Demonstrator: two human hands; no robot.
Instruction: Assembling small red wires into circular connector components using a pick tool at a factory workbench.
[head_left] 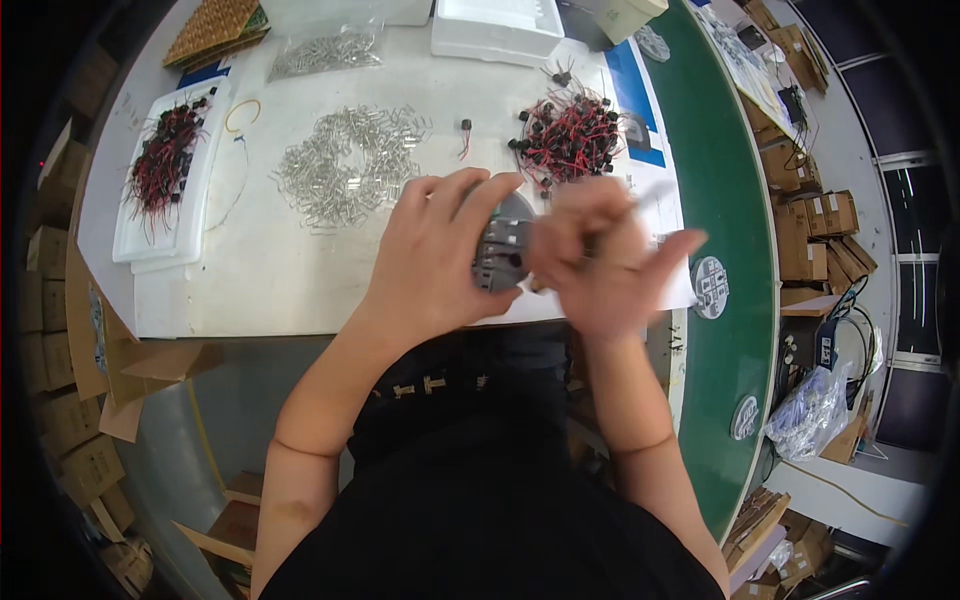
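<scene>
My left hand (432,245) is closed around a round grey plastic housing (492,279) near the table's front edge. Metal pieces and a bit of green show inside it. At the housing's right side is my right hand (608,262), blurred by motion, fingers curled and thumb stretched out to the right. From its curled fingers a thin greyish shape (655,193) sticks out, too smeared to name. Beyond the hands lie a pile of small black parts with red and black wires (572,135), one such part (466,126) alone, and a heap of bent metal clips (345,168).
At the left, a white foam tray (196,215) holds more wired black parts. A plastic bag of metal pieces (330,55) and a white foam box (497,32) stand at the back. Round grey pieces (710,287) rest on the green surface (715,400) to the right.
</scene>
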